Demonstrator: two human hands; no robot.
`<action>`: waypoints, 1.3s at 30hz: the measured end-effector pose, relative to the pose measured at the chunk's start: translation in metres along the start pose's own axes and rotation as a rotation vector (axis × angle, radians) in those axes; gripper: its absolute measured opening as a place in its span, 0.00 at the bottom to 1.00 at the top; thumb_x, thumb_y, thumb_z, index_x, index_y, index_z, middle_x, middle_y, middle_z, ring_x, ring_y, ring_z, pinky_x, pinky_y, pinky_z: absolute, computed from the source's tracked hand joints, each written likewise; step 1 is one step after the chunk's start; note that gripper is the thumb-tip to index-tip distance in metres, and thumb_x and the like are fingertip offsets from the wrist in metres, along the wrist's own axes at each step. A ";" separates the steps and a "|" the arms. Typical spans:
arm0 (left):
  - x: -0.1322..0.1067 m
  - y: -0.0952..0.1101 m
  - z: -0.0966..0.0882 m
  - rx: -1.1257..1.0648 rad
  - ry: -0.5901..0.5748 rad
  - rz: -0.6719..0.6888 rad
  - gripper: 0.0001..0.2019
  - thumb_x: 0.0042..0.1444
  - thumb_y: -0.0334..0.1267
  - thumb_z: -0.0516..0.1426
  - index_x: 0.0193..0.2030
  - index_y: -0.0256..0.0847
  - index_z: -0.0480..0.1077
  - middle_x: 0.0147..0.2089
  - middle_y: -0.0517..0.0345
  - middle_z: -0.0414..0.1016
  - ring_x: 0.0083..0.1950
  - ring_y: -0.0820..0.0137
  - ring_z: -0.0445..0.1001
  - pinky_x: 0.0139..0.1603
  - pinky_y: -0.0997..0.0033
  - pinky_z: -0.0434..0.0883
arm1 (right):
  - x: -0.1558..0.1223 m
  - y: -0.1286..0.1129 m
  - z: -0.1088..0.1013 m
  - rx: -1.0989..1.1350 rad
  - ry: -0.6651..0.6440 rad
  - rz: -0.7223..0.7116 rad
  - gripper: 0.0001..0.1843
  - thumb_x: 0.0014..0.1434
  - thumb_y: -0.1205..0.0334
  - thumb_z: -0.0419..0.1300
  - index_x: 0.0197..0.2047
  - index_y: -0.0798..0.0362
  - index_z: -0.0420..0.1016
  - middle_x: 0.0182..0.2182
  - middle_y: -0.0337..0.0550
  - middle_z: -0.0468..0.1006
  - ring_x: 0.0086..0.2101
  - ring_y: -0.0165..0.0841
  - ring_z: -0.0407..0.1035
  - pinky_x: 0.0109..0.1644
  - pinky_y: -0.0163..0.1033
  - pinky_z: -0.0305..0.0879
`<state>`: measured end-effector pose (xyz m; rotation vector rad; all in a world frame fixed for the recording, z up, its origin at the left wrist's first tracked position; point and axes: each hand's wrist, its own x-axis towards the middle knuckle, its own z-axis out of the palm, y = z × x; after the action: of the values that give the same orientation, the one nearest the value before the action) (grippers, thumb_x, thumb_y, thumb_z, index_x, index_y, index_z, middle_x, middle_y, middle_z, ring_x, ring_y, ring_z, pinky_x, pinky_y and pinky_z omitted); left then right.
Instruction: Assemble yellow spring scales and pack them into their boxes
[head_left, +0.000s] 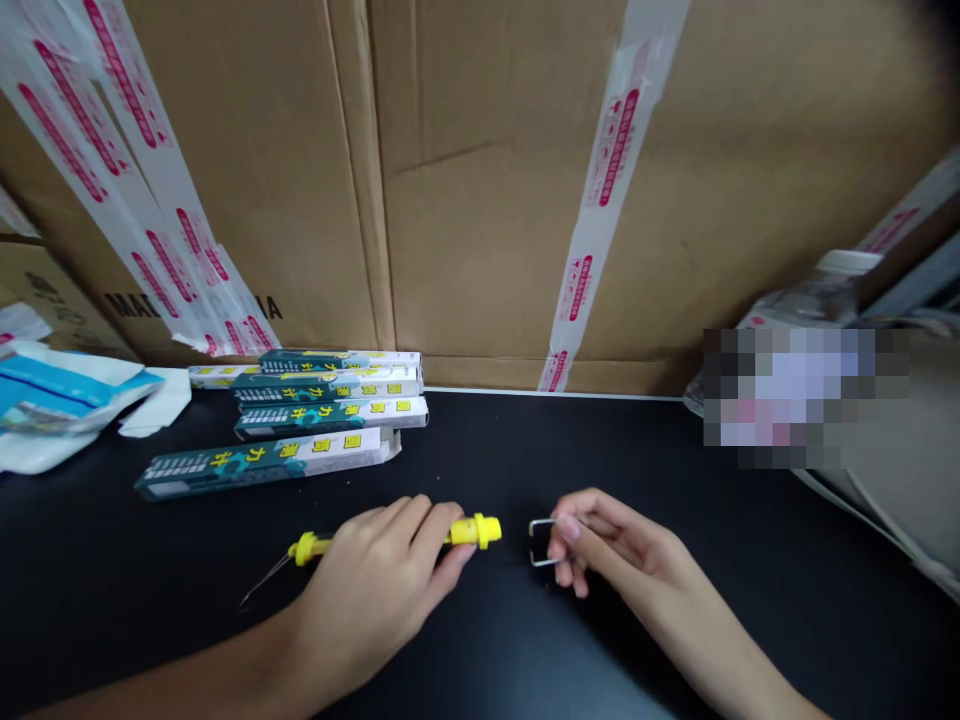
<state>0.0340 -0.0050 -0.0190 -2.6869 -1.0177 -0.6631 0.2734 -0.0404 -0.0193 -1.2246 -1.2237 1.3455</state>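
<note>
Plastic handle (474, 532) — yellow, ribbed

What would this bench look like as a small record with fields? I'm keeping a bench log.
Left hand: grips a yellow-handled tool with a thin metal tip
Right hand: pinches a bent wire loop between its fingers
Nearby: teal-and-white cartons, lying in a loose stack
Surface: black tabletop
Behind: taped cardboard boxes
Left edge: blue-and-white packets
Right edge: plastic bottle, partly blurred
</note>
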 end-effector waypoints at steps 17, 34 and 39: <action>0.002 0.002 0.000 0.036 -0.032 0.033 0.10 0.70 0.38 0.48 0.47 0.39 0.68 0.35 0.58 0.76 0.35 0.65 0.79 0.31 0.68 0.71 | 0.007 -0.004 0.022 -0.271 0.134 -0.337 0.13 0.63 0.51 0.62 0.39 0.53 0.77 0.27 0.40 0.79 0.25 0.29 0.73 0.30 0.33 0.70; 0.003 0.002 0.002 0.063 0.065 0.101 0.08 0.68 0.37 0.50 0.46 0.38 0.67 0.32 0.60 0.73 0.28 0.64 0.77 0.25 0.64 0.70 | 0.007 0.001 0.023 -0.461 0.156 -0.425 0.08 0.66 0.56 0.60 0.40 0.51 0.77 0.28 0.39 0.79 0.24 0.28 0.74 0.28 0.30 0.72; 0.004 0.001 0.005 0.070 0.054 0.091 0.10 0.70 0.38 0.47 0.47 0.38 0.67 0.31 0.60 0.74 0.29 0.64 0.78 0.23 0.65 0.69 | 0.007 0.001 0.023 -0.489 0.169 -0.441 0.10 0.66 0.55 0.60 0.39 0.51 0.77 0.28 0.40 0.80 0.24 0.29 0.74 0.28 0.31 0.73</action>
<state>0.0386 -0.0022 -0.0214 -2.6219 -0.8833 -0.6659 0.2500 -0.0359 -0.0207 -1.2637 -1.6372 0.6257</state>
